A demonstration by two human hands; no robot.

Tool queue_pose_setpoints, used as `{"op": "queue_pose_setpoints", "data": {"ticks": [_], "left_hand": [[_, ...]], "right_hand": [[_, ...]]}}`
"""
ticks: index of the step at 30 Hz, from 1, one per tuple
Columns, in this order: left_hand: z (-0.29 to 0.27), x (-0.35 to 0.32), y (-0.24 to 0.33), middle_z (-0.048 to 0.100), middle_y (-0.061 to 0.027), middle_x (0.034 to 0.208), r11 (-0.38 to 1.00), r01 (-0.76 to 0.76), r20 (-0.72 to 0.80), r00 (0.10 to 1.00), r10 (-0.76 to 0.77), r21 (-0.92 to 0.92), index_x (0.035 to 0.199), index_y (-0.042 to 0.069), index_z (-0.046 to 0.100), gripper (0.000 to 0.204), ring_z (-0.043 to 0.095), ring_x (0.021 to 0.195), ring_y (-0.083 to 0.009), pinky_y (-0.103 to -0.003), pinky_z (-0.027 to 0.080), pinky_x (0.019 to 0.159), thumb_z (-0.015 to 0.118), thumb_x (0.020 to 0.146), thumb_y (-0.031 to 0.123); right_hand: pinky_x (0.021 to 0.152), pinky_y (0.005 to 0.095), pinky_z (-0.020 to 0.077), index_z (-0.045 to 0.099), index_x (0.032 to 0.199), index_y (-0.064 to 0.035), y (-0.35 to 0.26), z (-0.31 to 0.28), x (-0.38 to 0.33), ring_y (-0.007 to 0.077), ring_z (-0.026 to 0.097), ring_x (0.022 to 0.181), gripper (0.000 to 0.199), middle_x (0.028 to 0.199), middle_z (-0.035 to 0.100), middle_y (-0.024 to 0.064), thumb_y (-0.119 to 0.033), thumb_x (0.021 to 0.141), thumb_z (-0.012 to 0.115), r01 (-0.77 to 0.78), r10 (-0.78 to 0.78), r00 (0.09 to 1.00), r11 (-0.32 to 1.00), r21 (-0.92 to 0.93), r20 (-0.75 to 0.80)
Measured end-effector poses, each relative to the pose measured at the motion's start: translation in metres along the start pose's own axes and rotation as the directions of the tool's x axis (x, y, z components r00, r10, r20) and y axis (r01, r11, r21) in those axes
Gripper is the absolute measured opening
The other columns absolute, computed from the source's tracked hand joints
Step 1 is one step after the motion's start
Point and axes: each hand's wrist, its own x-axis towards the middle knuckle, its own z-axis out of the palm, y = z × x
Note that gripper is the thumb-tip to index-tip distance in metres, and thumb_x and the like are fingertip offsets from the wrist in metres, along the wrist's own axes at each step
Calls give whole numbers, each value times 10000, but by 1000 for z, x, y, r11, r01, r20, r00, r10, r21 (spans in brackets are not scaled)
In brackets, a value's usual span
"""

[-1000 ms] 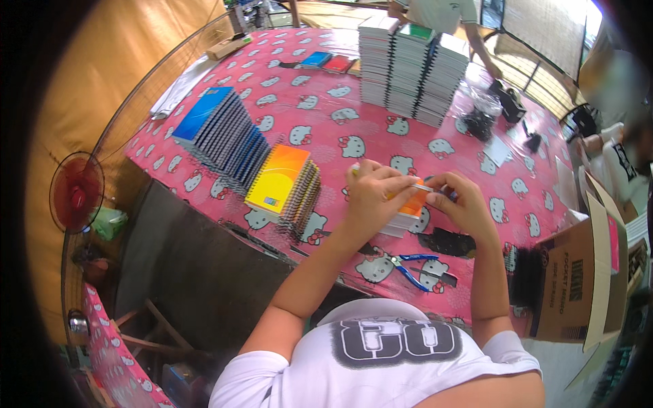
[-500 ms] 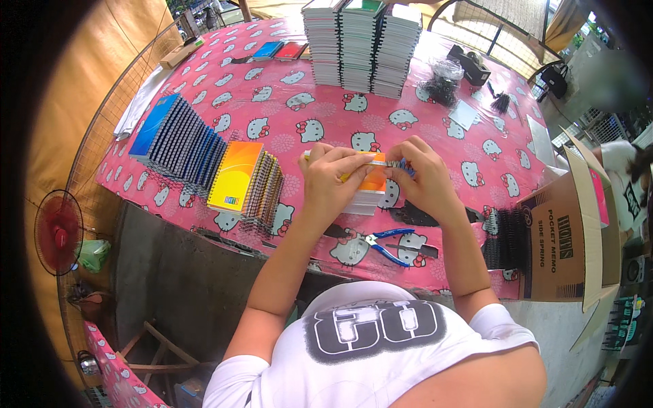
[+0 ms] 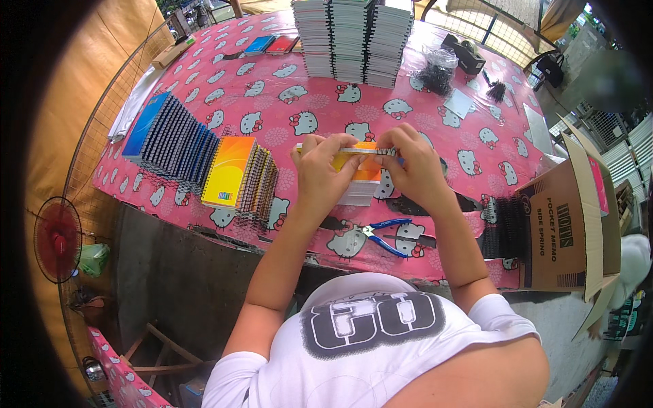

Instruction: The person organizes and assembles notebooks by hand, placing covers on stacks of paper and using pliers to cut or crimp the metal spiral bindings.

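Note:
My left hand (image 3: pixel 322 171) pinches the left part of a small yellow-orange memo notebook (image 3: pixel 359 150), its thumb and fingers closed on it. At the notebook's right end, the fingers of my right hand (image 3: pixel 416 168) are closed around the edge, where a dark wire coil (image 3: pixel 386 151) shows along the page holes. How far the coil runs is partly hidden by my fingers. Just under the held notebook lies a stack of loose memo pads (image 3: pixel 359 194) with orange covers and white pages. Blue-handled cutting pliers (image 3: pixel 389 237) rest on the table nearer to me.
Spiral-bound yellow notebooks (image 3: pixel 231 171) and blue notebooks (image 3: pixel 170 144) are piled at left. Tall notebook stacks (image 3: pixel 350 44) stand at the back. Black coils (image 3: pixel 502 228) lie beside an open carton (image 3: pixel 554 228) at right. A bag of black pieces (image 3: pixel 437 73) sits back right.
Both hands keep hold of the notebook, tilting it so its long punched edge shows more. My head view has shifted slightly. A person at the far right has moved lower in view.

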Motion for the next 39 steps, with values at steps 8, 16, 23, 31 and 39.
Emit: {"op": "queue_pose_setpoints", "data": {"ticks": [8, 16, 23, 31, 39], "left_hand": [[-2, 0, 4, 613, -18, 838, 1000, 10, 6, 1000, -11, 7, 887, 116, 671, 244, 549, 839, -181, -353, 372, 792, 805, 702, 201], [-12, -9, -3, 648, 24, 840, 995, -1, 41, 999, 6, -104, 888, 135, 675, 233, 539, 857, -170, -374, 316, 834, 787, 685, 162], [1, 15, 4, 637, -58, 869, 983, -34, 58, 997, 45, -183, 926, 76, 685, 289, 588, 852, -208, -340, 465, 764, 817, 678, 143], [5, 21, -8, 655, -58, 872, 985, -87, 96, 990, 102, -151, 878, 64, 693, 261, 599, 858, -202, -327, 484, 756, 824, 669, 150], [1, 31, -11, 651, -63, 914, 970, 61, 153, 988, -26, -233, 971, 83, 678, 331, 609, 892, -195, -319, 490, 767, 806, 668, 126]], "right_hand": [[649, 400, 488, 597, 850, -49, -5, 8, -1, 297, 609, 819, 124, 810, 583, 94, -155, 816, 652, 11, -15, 995, 999, -42, -95], [737, 381, 501, 640, 950, -16, 58, -27, 6, 321, 640, 855, 253, 903, 641, 171, -229, 818, 677, -236, 241, 964, 970, 57, -110], [755, 437, 507, 532, 1027, -32, 165, 1, -49, 375, 633, 911, 475, 923, 646, 197, -263, 680, 759, -232, 434, 861, 799, -555, 265], [732, 363, 530, 523, 1082, 1, 123, -21, 7, 246, 652, 855, 424, 892, 640, 120, 21, 668, 610, -132, 167, 985, 620, 773, 35], [646, 285, 520, 574, 1119, -15, 98, -26, 35, 118, 609, 780, 515, 916, 654, 50, 67, 620, 671, -125, 84, 981, 963, 240, 173]]}}
